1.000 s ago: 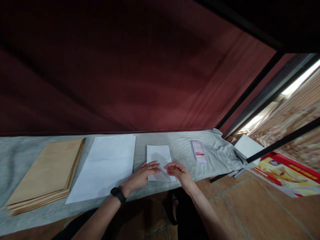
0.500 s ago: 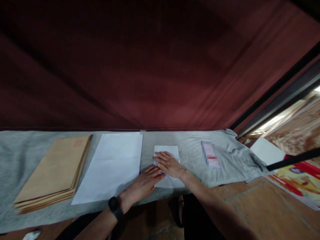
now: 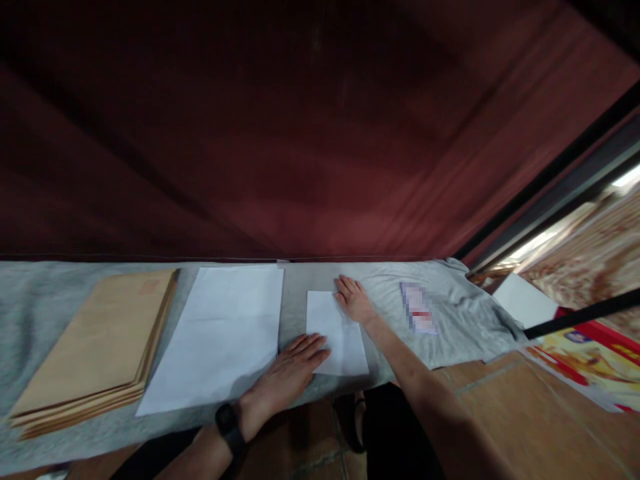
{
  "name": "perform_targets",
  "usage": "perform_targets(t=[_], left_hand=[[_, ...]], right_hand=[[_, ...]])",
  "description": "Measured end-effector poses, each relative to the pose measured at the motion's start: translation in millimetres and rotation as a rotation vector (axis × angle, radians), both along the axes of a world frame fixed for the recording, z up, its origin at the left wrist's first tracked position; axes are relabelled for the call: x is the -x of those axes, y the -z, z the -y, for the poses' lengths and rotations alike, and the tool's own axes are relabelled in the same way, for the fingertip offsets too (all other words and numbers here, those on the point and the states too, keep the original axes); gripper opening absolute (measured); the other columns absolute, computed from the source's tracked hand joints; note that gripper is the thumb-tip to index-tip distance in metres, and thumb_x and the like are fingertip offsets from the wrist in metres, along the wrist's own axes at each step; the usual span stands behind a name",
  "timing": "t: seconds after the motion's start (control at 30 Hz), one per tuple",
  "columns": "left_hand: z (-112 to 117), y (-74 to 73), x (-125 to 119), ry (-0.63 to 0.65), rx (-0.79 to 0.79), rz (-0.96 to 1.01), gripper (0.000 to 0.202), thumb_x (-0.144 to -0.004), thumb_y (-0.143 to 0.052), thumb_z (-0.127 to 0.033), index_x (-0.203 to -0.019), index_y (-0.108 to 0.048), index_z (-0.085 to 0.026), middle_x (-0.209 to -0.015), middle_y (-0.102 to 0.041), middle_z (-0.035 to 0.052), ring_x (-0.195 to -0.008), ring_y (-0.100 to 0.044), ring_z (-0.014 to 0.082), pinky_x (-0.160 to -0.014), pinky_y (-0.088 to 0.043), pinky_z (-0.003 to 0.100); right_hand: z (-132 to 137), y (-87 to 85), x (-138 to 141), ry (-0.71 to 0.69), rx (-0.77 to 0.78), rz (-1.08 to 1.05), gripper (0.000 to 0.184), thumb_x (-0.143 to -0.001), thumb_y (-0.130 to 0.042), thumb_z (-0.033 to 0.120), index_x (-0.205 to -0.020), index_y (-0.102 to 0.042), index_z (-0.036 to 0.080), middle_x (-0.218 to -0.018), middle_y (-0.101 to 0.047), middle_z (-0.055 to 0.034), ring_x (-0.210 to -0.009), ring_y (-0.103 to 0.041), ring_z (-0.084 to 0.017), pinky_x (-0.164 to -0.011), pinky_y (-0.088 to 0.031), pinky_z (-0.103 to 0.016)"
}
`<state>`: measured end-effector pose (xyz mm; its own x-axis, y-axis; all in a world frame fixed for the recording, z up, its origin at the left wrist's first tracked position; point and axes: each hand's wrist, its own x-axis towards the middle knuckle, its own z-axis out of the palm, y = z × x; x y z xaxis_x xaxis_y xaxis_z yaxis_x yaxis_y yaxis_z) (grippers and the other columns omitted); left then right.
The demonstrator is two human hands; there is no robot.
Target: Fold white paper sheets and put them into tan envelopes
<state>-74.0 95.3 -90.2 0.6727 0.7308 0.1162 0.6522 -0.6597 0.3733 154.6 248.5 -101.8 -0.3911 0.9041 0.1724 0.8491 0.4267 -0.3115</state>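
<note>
A small folded sheet of white paper [image 3: 343, 350] lies on the grey cloth in front of me. My left hand [image 3: 297, 363] rests flat across its left edge, fingers stretched out and a dark band on the wrist. At the far right corner of the folded paper, my right hand [image 3: 354, 300] lies with its fingers extended, partly on the paper and partly past its edge. Left of the folded piece is a larger stack or sheet of white paper [image 3: 220, 327] with a crease across it. Neither hand grips anything.
A pile of brown envelopes [image 3: 100, 333] lies at the left on the grey cloth [image 3: 465, 320]. A blurred purple-and-white slip [image 3: 419, 308] is at the right. Dark red fabric [image 3: 300, 167] hangs behind. A red-and-yellow box [image 3: 595, 357] stands beyond a dark metal bar [image 3: 585, 313].
My right hand has slid away from beside the left hand, up and to the right, to the paper's far right corner. The left hand stays about where it was.
</note>
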Motion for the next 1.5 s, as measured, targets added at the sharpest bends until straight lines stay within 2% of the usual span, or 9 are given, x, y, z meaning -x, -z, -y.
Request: perform_targets(t=[0.13, 0.27, 0.37, 0.53, 0.7, 0.87, 1.1, 1.3, 1.5], left_hand=[[-9.4, -10.9, -2.0, -0.073, -0.05, 0.139, 0.045, -0.089, -0.046, -0.004, -0.125, -0.065, -0.024, -0.13, -0.068, 0.0047, -0.124, -0.06, 0.0205, -0.111, -0.043, 0.041], [-16.0, -29.7, -1.9, -0.14, -0.074, 0.395, 0.032, -0.094, -0.048, -0.015, -0.117, -0.069, -0.024, -0.113, -0.074, 0.004, -0.105, -0.067, 0.02, -0.096, -0.051, 0.036], [-16.4, -46.3, -3.7, -0.263, -0.029, 0.614, 0.027, -0.098, -0.047, -0.027, -0.111, -0.07, -0.023, -0.104, -0.076, 0.004, -0.096, -0.069, 0.0184, -0.086, -0.053, 0.03], [-23.1, -74.7, -10.5, -0.522, 0.158, 0.945, 0.033, -0.094, -0.054, -0.044, -0.098, -0.071, -0.017, -0.086, -0.074, 0.0022, -0.077, -0.066, 0.0167, -0.067, -0.05, 0.024], [-45.3, -86.6, -12.4, -0.675, 0.311, 1.249, 0.043, -0.083, -0.065, -0.053, -0.1, -0.071, -0.014, -0.085, -0.073, 0.003, -0.077, -0.064, 0.0176, -0.069, -0.049, 0.026], [-54.5, -71.4, -7.7, -0.758, 0.583, 1.366, 0.049, -0.066, -0.08, -0.048, -0.098, -0.069, -0.012, -0.081, -0.073, 0.0037, -0.07, -0.065, 0.0177, -0.065, -0.05, 0.027], [-50.1, -35.1, -6.5, -0.773, 0.78, 1.03, 0.024, -0.065, -0.075, -0.033, -0.078, -0.064, -0.015, -0.068, -0.068, 0.0003, -0.058, -0.065, 0.0159, -0.053, -0.048, 0.024], [-44.8, -15.3, -13.9, -0.88, 0.875, 0.924, 0.017, -0.078, -0.062, -0.027, -0.091, -0.054, -0.02, -0.056, -0.063, -0.0044, -0.055, -0.069, 0.0179, -0.054, -0.052, 0.025], [-26.1, -14.5, -15.2, -0.782, 0.973, 0.981, 0.023, -0.081, -0.055, -0.028, -0.102, -0.054, -0.019, -0.079, -0.073, 0.0034, -0.068, -0.074, 0.0207, -0.066, -0.057, 0.03]], right_hand=[[51.0, -26.6, -18.5, -0.014, 0.149, -0.287, 0.05, -0.104, -0.032, 0.045, -0.142, -0.054, 0.02, -0.142, -0.058, -0.0124, -0.134, -0.051, -0.025, -0.117, -0.033, -0.049], [116.2, -61.5, -51.9, -0.176, 0.388, -0.434, 0.053, -0.097, -0.046, 0.058, -0.143, -0.051, 0.032, -0.149, -0.051, -0.0041, -0.146, -0.034, -0.026, -0.122, -0.023, -0.05], [143.9, -81.1, -69.0, -0.148, 0.385, -0.641, 0.066, -0.091, -0.05, 0.067, -0.145, -0.05, 0.027, -0.145, -0.055, -0.0093, -0.139, -0.045, -0.029, -0.117, -0.033, -0.049], [143.5, -99.4, -52.0, -0.054, 0.341, -0.671, 0.041, -0.087, -0.065, 0.054, -0.112, -0.07, 0.022, -0.109, -0.072, -0.0059, -0.11, -0.064, -0.024, -0.099, -0.049, -0.037], [114.6, -104.4, -30.0, 0.067, 0.362, -0.853, 0.031, -0.089, -0.059, 0.051, -0.088, -0.065, 0.021, -0.075, -0.066, 0.0015, -0.065, -0.06, -0.014, -0.06, -0.049, -0.024], [56.1, -98.4, -34.6, 0.019, 0.283, -0.594, 0.02, -0.087, -0.06, 0.039, -0.079, -0.064, 0.02, -0.065, -0.06, 0.0044, -0.059, -0.054, -0.012, -0.054, -0.041, -0.021], [0.6, -77.2, -30.9, -0.076, 0.226, -0.182, 0.019, -0.087, -0.056, 0.021, -0.097, -0.073, 0.02, -0.087, -0.074, -0.0015, -0.079, -0.067, -0.018, -0.074, -0.05, -0.026], [36.5, -29.9, 1.9, 0.035, 0.01, -0.325, 0.04, -0.098, -0.044, 0.025, -0.136, -0.058, 0.022, -0.134, -0.064, -0.0078, -0.123, -0.06, -0.02, -0.107, -0.047, -0.034], [97.7, 12.2, 35.7, -0.008, -0.037, -0.175, 0.049, -0.103, -0.038, 0.035, -0.149, -0.043, 0.018, -0.15, -0.049, -0.0133, -0.141, -0.043, -0.025, -0.116, -0.038, -0.048]])
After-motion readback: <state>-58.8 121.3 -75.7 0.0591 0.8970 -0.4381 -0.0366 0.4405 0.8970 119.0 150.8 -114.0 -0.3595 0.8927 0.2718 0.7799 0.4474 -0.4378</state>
